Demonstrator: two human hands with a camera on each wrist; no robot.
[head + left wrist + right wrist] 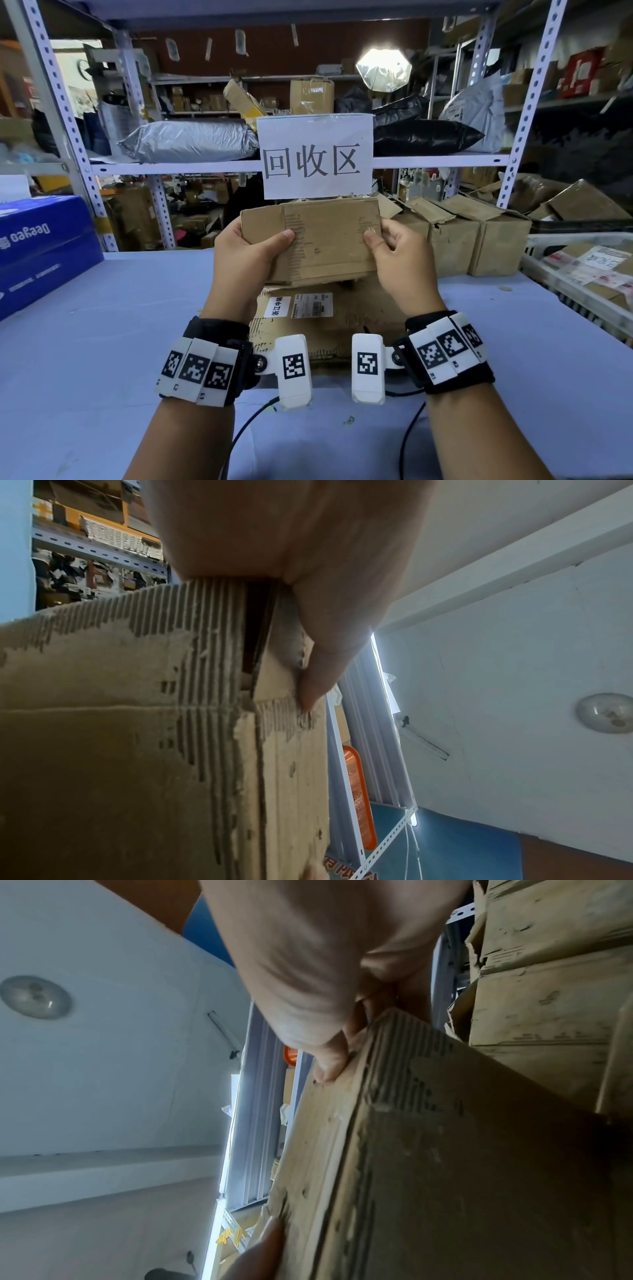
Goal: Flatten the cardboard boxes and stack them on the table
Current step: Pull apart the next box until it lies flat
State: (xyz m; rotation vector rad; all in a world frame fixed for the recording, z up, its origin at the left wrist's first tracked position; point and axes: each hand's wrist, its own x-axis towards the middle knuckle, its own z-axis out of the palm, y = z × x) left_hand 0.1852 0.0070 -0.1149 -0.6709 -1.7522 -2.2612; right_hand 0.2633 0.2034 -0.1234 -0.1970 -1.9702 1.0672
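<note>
A worn brown cardboard box with torn tape strips is held up over the table, still box-shaped. My left hand grips its left end, thumb on the near face. At the other end my right hand grips the box, thumb pressed on the near face. The left wrist view shows the box close up with a fingertip on its corner edge. In the right wrist view fingers curl over the box. A flattened box with a white label lies on the table under my hands.
The table has a pale blue cover. A blue carton stands at the left. Several unflattened cardboard boxes sit at the back right, beside a white crate of parcels. A metal shelf with a paper sign rises behind.
</note>
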